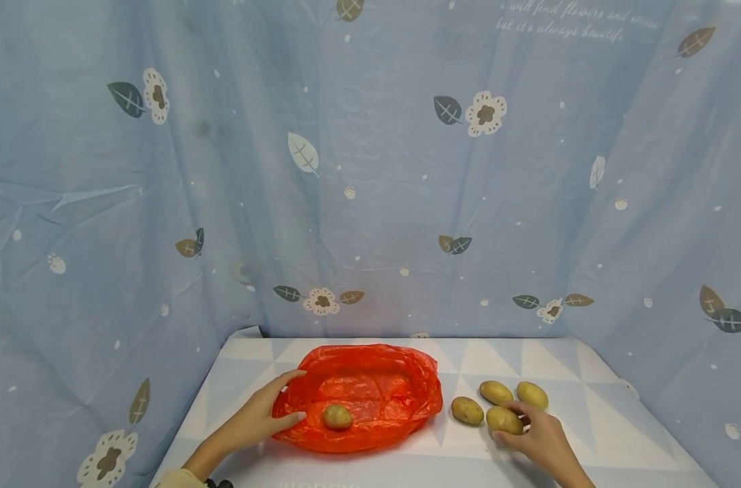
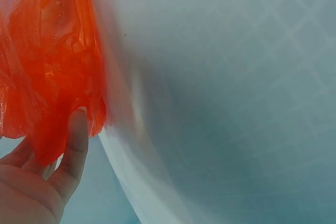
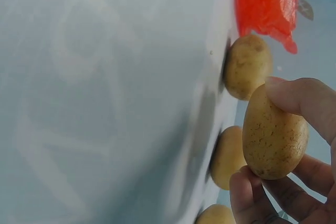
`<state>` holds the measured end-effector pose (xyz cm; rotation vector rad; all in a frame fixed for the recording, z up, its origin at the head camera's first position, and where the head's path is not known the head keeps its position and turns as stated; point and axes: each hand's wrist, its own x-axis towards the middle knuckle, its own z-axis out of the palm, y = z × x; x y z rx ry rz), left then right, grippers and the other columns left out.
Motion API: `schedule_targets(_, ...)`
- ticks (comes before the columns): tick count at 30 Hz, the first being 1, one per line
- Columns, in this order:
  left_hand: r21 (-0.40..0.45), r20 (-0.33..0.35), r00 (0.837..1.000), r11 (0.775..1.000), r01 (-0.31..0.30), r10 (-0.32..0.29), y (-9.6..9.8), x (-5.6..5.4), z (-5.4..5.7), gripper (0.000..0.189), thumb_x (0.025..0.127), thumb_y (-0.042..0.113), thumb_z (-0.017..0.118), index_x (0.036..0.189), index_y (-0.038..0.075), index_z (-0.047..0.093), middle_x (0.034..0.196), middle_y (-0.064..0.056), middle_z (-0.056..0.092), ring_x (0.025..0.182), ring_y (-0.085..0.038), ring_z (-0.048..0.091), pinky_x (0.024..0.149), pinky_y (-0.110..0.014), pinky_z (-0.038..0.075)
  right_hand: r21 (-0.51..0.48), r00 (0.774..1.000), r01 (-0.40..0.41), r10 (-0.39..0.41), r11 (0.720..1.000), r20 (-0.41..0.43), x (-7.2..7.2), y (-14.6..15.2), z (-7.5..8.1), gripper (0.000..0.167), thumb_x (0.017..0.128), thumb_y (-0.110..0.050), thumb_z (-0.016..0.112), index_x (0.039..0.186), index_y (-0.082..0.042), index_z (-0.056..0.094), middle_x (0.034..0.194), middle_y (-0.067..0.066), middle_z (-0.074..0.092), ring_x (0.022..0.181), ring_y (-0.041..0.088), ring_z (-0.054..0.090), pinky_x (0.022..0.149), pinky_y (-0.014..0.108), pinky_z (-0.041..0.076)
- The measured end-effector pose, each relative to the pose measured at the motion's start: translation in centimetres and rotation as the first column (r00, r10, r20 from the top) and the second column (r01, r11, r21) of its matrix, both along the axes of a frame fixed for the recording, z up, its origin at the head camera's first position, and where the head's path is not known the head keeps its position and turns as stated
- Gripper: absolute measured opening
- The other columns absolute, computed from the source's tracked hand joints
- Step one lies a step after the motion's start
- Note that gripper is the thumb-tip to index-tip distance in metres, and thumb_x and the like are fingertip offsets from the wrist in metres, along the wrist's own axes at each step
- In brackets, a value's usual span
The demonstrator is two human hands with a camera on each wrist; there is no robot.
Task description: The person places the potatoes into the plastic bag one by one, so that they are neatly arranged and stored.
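Note:
A red plastic bag (image 1: 346, 444) lies spread on the table with its mouth wide and its rim raised. One potato (image 1: 337, 417) sits inside it, near the front. My left hand (image 1: 257, 415) holds the bag's left side, thumb in front and fingers further back. The left wrist view has a fold of the red bag (image 2: 58, 72) between thumb and fingers. To the right of the bag, my right hand (image 1: 544, 437) grips a potato (image 3: 274, 135) between thumb and fingertips. Three other potatoes lie around it: one on the left (image 1: 467, 411), one behind (image 1: 495, 392), one at the right (image 1: 532, 395).
The white and pale-blue patterned tabletop (image 1: 590, 379) stretches to both sides. A blue curtain (image 1: 370, 169) with leaves and flowers stands behind the table and along its sides.

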<state>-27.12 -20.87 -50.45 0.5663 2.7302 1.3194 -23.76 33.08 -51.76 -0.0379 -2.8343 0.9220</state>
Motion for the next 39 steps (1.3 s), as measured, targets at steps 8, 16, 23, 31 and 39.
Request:
schedule_targets(8, -0.003, 0.011, 1.000, 1.000, -0.010, 0.010, -0.1, 0.1, -0.3, 0.075, 0.090, 0.036, 0.080, 0.153, 0.020, 0.044, 0.153, -0.013, 0.048, 0.135, -0.039, 0.049, 0.100, -0.059, 0.052, 0.005, 1.000, -0.008, 0.008, 1.000, -0.021, -0.1, -0.6, 0.8, 0.060, 0.069, -0.033, 0.096, 0.118, -0.007, 0.073, 0.108, 0.004, 0.073, 0.086, 0.015, 0.064, 0.065, 0.026, 0.051)
schedule_targets(16, 0.015, 0.021, 1.000, 1.000, 0.000, 0.000, -0.2, 0.0, -0.4, 0.074, 0.090, 0.035, 0.080, 0.153, 0.020, 0.043, 0.153, -0.013, 0.047, 0.133, -0.037, 0.050, 0.099, -0.058, 0.053, 0.006, 0.999, -0.024, 0.025, 1.000, -0.031, -0.5, -1.3, 1.3, 0.061, 0.068, -0.032, 0.097, 0.118, -0.007, 0.073, 0.108, 0.004, 0.073, 0.083, 0.014, 0.063, 0.064, 0.026, 0.052)
schedule_targets(23, 0.007, 0.015, 1.000, 1.000, -0.001, 0.001, -0.1, 0.0, -0.4, 0.074, 0.091, 0.035, 0.080, 0.153, 0.021, 0.044, 0.152, -0.012, 0.048, 0.132, -0.035, 0.051, 0.100, -0.057, 0.052, -0.036, 0.996, -0.066, 0.064, 0.997, -0.063, -0.9, -2.1, 1.9, 0.064, 0.070, -0.032, 0.096, 0.120, -0.001, 0.071, 0.105, 0.005, 0.071, 0.084, 0.015, 0.064, 0.064, 0.025, 0.053)
schedule_targets(31, 0.013, 0.026, 1.000, 1.000, 0.009, -0.009, 0.0, 0.0, -0.5, 0.074, 0.091, 0.035, 0.080, 0.153, 0.021, 0.043, 0.153, -0.012, 0.048, 0.134, -0.037, 0.050, 0.101, -0.058, 0.052, -0.049, 0.991, -0.104, 0.099, 0.993, -0.090, -1.4, -2.9, 2.2, 0.054, 0.070, -0.031, 0.096, 0.118, -0.015, 0.074, 0.112, 0.001, 0.074, 0.092, 0.014, 0.064, 0.073, 0.027, 0.055)
schedule_targets(39, 0.013, 0.028, 1.000, 1.000, 0.008, -0.009, 0.0, 0.1, -0.3, 0.074, 0.091, 0.034, 0.080, 0.153, 0.020, 0.043, 0.154, -0.012, 0.047, 0.137, -0.038, 0.048, 0.102, -0.059, 0.050, -0.045, 0.988, -0.118, 0.112, 0.992, -0.109, -2.0, -4.1, 2.3, 0.057, 0.070, -0.035, 0.096, 0.118, -0.013, 0.074, 0.113, 0.004, 0.074, 0.094, 0.014, 0.065, 0.073, 0.027, 0.054)
